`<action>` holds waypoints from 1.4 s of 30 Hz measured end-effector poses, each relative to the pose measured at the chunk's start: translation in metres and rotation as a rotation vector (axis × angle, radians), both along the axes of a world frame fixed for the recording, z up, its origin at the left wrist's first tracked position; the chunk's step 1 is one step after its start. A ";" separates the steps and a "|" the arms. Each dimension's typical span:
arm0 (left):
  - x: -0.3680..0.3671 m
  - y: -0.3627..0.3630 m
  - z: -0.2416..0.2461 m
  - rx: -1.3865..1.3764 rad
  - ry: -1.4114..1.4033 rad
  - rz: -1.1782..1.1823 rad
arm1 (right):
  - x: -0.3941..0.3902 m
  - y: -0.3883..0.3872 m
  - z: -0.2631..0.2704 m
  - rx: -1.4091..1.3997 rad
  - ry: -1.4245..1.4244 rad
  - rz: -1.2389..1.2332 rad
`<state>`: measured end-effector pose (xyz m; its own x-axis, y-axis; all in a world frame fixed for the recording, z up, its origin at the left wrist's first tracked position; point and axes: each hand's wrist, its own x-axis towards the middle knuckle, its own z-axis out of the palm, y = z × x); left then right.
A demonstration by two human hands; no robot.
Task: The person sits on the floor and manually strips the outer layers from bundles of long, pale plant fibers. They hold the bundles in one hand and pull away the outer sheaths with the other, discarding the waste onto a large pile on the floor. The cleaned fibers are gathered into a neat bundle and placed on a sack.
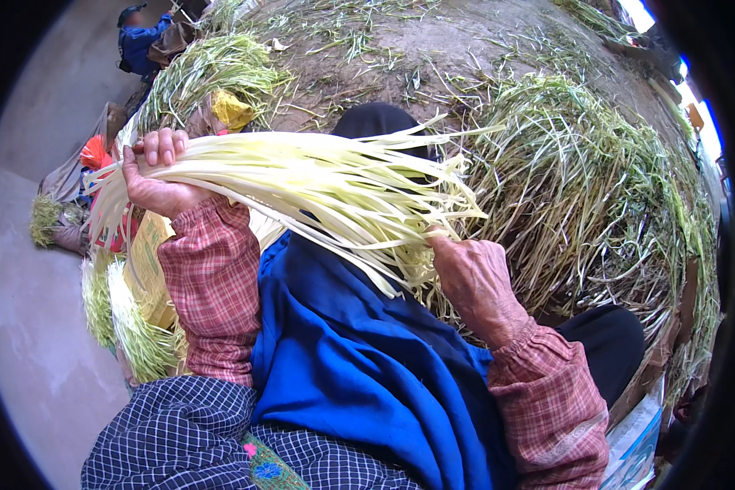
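A thick bundle of pale yellow leaves (318, 177), which look like blanched garlic chives, lies across the view above my lap. My left hand (170, 195) grips it near its pale left end, fingers wrapped over the top. At the other end, where the leaf tips fan out, my right hand (481, 285) is curled with thumb and forefinger on some drooping tips. The exact pinch there is partly hidden. Beneath the bundle, a blue apron (361, 349) covers my lap.
Loose green and withered leaves form a large heap (576, 184) on my right. Left of me stand bundles of pale leaves (136, 327) beside a yellow printed package (150, 263). Farther off are another leaf pile (214, 70), a yellow bag (231, 110) and a seated person (139, 46).
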<state>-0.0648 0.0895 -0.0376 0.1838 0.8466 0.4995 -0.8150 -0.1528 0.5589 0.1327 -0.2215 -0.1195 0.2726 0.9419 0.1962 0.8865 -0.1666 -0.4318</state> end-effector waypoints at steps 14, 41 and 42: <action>0.023 -0.022 0.008 0.065 -0.113 -0.026 | 0.038 -0.030 -0.037 -0.154 0.035 -0.201; 0.012 -0.018 0.002 -0.060 -0.094 0.016 | 0.004 0.005 0.011 0.120 -0.277 0.071; 0.012 -0.017 0.002 -0.064 -0.085 0.017 | 0.004 0.005 0.007 0.100 -0.235 0.042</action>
<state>-0.0526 0.0721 -0.0357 0.1287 0.8800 0.4573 -0.8575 -0.1329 0.4971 0.1368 -0.2169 -0.1122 0.1698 0.9241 0.3423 0.9697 -0.0947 -0.2254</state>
